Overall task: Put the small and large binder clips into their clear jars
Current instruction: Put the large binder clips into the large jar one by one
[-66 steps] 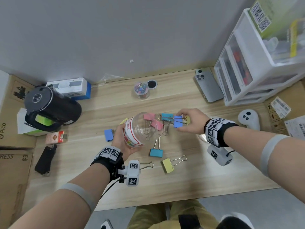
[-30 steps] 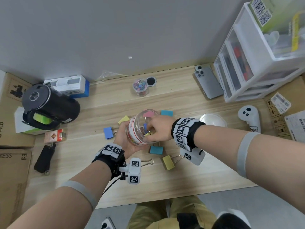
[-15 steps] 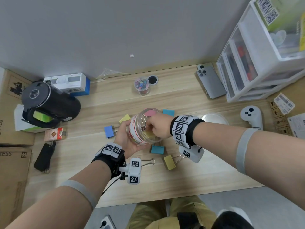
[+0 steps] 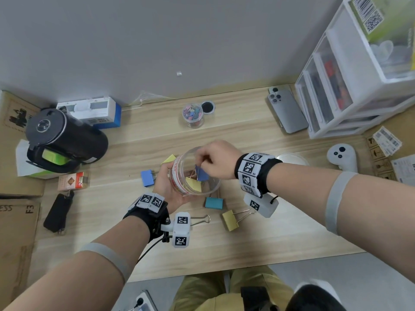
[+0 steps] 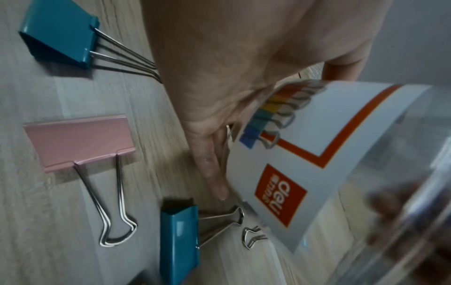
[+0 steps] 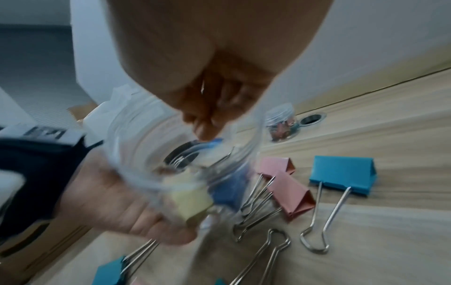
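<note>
My left hand (image 4: 167,187) grips the large clear jar (image 4: 193,173), tilted with its mouth toward me, a little above the desk. A yellow clip (image 4: 193,184) lies inside it. My right hand (image 4: 215,160) hovers at the jar's mouth and pinches the wire handles of a blue large clip (image 4: 202,173), which hangs inside the opening. In the right wrist view the right hand (image 6: 207,86) has its fingers curled over the jar (image 6: 183,154). The left wrist view shows my left hand (image 5: 219,77) on the jar's label (image 5: 292,154). The small jar (image 4: 193,115) of small clips stands at the back.
Large clips lie loose around the jar: blue (image 4: 147,178), yellow (image 4: 168,159), teal (image 4: 214,203), yellow (image 4: 230,221), pink (image 6: 288,189). A clear lid (image 4: 292,158), controller (image 4: 341,156), phone (image 4: 287,113) and drawer unit (image 4: 336,86) sit right; a black kettle (image 4: 62,135) stands left.
My right hand carried clips from the desk to the jar mouth. A yellow clip now lies in the jar, and the hand has lifted slightly with the blue clip dangling.
</note>
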Action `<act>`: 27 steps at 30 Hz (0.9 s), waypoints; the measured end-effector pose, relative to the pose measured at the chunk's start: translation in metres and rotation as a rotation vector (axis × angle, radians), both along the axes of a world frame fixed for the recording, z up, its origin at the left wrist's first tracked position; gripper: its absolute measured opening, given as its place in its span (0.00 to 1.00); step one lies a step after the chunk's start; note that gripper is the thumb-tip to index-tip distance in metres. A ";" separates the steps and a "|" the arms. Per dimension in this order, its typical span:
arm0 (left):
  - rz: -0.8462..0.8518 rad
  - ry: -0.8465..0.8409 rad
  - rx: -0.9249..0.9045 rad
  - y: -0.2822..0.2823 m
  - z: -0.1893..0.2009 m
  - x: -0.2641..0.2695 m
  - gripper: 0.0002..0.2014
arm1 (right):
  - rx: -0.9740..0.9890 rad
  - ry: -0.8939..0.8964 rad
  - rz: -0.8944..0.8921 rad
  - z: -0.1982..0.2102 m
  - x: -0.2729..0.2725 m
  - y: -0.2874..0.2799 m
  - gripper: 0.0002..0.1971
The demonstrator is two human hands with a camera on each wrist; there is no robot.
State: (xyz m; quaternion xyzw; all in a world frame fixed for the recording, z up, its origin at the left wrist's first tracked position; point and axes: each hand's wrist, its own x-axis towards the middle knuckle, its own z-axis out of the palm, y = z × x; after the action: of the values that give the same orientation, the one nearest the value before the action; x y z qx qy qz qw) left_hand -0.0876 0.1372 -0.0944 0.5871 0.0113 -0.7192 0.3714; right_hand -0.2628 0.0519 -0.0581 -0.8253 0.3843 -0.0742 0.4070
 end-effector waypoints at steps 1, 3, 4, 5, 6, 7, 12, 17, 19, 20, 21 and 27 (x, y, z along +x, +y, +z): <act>0.016 -0.011 0.023 0.001 -0.001 0.002 0.35 | -0.034 -0.033 -0.081 0.000 -0.004 -0.005 0.09; 0.032 -0.036 0.054 0.003 -0.004 0.007 0.35 | -0.089 -0.042 -0.236 -0.005 -0.012 -0.017 0.09; 0.031 -0.043 0.057 0.004 -0.005 0.008 0.33 | -0.100 -0.012 -0.281 -0.008 -0.016 -0.024 0.10; 0.035 -0.047 0.058 0.005 -0.005 0.010 0.31 | -0.093 0.055 -0.287 -0.012 -0.021 -0.031 0.12; 0.041 -0.051 0.063 0.006 -0.006 0.011 0.29 | -0.075 0.151 -0.256 -0.019 -0.027 -0.036 0.15; 0.049 -0.056 0.070 0.007 -0.006 0.013 0.28 | -0.054 0.262 -0.200 -0.028 -0.032 -0.040 0.20; 0.077 -0.061 0.103 0.010 -0.012 0.024 0.28 | -0.002 0.533 0.050 -0.068 -0.046 -0.028 0.41; 0.065 -0.049 0.115 0.009 -0.015 0.030 0.28 | -0.070 0.673 0.038 -0.083 -0.046 -0.025 0.32; 0.063 -0.049 0.109 0.008 -0.014 0.031 0.29 | -0.074 0.689 0.009 -0.082 -0.048 -0.032 0.26; 0.062 -0.054 0.108 0.008 -0.012 0.031 0.29 | -0.068 0.674 -0.010 -0.080 -0.050 -0.038 0.23; 0.062 -0.061 0.107 0.007 -0.010 0.031 0.30 | -0.055 0.634 -0.032 -0.076 -0.054 -0.044 0.23; 0.053 -0.071 0.115 -0.003 -0.006 0.028 0.32 | -0.110 0.044 -0.098 -0.037 -0.047 -0.058 0.28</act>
State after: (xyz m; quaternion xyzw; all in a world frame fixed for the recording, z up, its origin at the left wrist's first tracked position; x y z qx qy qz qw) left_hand -0.0597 0.1344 -0.0999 0.6321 0.0550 -0.6861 0.3559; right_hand -0.3101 -0.0064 -0.0956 -0.8282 0.4283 -0.0970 0.3483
